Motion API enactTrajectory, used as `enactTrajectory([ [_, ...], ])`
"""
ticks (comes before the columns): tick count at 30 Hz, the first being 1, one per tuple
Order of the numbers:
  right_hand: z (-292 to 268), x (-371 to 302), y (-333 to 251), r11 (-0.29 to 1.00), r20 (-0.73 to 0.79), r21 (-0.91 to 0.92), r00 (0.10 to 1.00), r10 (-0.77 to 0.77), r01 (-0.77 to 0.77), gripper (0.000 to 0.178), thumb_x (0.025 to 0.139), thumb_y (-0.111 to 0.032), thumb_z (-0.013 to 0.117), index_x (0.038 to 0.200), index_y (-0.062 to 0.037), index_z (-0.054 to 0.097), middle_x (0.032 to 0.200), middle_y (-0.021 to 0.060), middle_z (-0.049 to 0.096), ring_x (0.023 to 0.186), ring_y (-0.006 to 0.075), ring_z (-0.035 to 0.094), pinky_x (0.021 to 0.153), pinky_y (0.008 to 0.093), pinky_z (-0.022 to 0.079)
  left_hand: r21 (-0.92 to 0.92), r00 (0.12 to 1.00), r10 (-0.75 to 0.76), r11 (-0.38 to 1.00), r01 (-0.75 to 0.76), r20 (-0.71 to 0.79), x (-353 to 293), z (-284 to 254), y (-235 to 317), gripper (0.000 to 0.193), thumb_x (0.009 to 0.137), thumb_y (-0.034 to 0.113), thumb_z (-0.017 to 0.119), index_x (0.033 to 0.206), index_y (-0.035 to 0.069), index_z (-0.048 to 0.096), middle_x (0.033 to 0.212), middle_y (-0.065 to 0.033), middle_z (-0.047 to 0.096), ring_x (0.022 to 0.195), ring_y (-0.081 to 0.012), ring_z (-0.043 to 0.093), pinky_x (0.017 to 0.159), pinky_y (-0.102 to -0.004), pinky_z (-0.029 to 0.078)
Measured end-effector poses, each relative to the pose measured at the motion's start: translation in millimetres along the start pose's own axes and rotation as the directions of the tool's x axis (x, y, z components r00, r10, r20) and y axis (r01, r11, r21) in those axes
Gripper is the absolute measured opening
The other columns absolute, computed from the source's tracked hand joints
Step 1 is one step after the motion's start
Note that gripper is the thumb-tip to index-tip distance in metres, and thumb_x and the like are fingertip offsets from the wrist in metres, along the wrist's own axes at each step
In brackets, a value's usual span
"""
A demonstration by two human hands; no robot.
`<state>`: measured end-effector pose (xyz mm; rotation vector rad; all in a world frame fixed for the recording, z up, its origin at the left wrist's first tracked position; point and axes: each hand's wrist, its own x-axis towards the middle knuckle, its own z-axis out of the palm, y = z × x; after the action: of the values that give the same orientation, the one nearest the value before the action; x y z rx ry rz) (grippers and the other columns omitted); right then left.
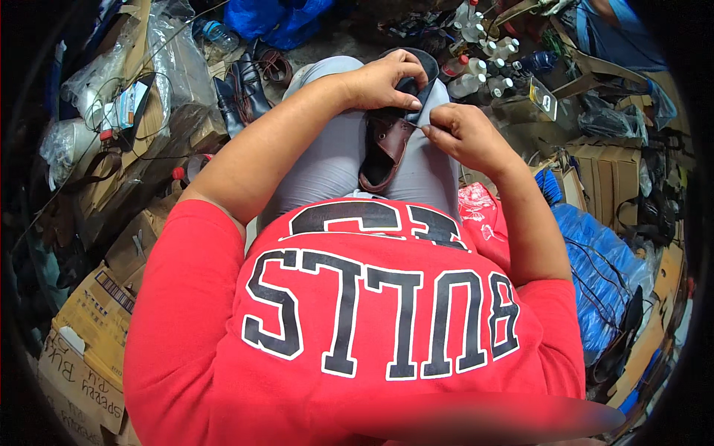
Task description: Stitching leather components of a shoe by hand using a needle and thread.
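A brown leather shoe [394,145] lies across my lap, its open heel end toward my body. At its far end is a black, sole-like piece [422,68] with a rounded edge. My left hand [388,80] grips this far end, with the thumb pressed on the black piece and the fingers bent over it. Close by on the right, my right hand [465,134] is closed in a pinch beside the shoe. A thin dark line runs from its fingertips toward the shoe; whether it is thread or a tool I cannot tell.
Black shoes [242,89] stand left of my knees. Several small bottles [483,67] crowd the far right. Cardboard boxes [606,175] and a blue plastic bag [595,260] sit at my right. Clear plastic bags [175,56] and flattened cardboard [93,320] are on the left.
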<state>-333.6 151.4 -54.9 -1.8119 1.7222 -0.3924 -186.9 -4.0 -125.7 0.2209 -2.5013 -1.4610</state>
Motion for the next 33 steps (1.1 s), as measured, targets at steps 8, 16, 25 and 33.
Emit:
enactTrajectory([
  [8, -31.1, -42.7, -18.7, 0.924, -0.131, 0.331, 0.961, 0.244, -0.190, 0.015, 0.084, -0.010, 0.064, 0.073, -0.0018, 0.058, 0.066, 0.0033, 0.053, 0.060, 0.0131, 0.048, 0.055, 0.0290, 0.038, 0.075, 0.999, -0.047, 0.996, 0.047, -0.002, -0.2, -5.8, 2.8, 0.033, 0.072, 0.021, 0.076, 0.099, 0.008, 0.061, 0.116, -0.0091, 0.046, 0.114, -0.0243, 0.043, 0.099, -0.0328, 0.033],
  [16, 7.2, -19.2, -12.7, 0.994, -0.259, 0.112, 0.965, 0.035, -0.006, 0.012, 0.081, -0.010, 0.064, 0.091, -0.0058, 0.068, 0.079, 0.0108, 0.060, 0.070, 0.0240, 0.059, 0.063, 0.0322, 0.046, 0.095, 0.980, -0.039, 0.995, 0.020, 0.197, 4.1, -37.8, 12.7, 0.037, 0.066, 0.016, 0.078, 0.102, 0.014, 0.068, 0.108, -0.0064, 0.048, 0.108, -0.0227, 0.045, 0.096, -0.0311, 0.035],
  [25, 1.2, -5.2, -27.4, 0.994, -0.166, 0.013, 0.980, 0.108, -0.107, 0.013, 0.079, -0.013, 0.063, 0.089, -0.0064, 0.069, 0.078, 0.0131, 0.061, 0.069, 0.0292, 0.060, 0.063, 0.0356, 0.048, 0.083, 0.969, -0.108, 0.992, 0.091, 0.224, -2.3, -45.3, 14.7, 0.039, 0.069, 0.024, 0.078, 0.106, 0.016, 0.070, 0.099, -0.0048, 0.043, 0.098, -0.0219, 0.046, 0.088, -0.0303, 0.037],
  [33, 6.1, 2.9, -27.1, 0.997, -0.181, 0.002, 0.981, 0.073, -0.073, 0.013, 0.079, -0.011, 0.064, 0.090, -0.0061, 0.069, 0.078, 0.0129, 0.060, 0.070, 0.0281, 0.061, 0.063, 0.0349, 0.048, 0.057, 0.963, -0.128, 0.991, 0.118, 0.237, -3.8, -45.1, 9.0, 0.035, 0.074, 0.027, 0.075, 0.107, 0.016, 0.070, 0.094, -0.0044, 0.042, 0.093, -0.0199, 0.047, 0.084, -0.0284, 0.039],
])
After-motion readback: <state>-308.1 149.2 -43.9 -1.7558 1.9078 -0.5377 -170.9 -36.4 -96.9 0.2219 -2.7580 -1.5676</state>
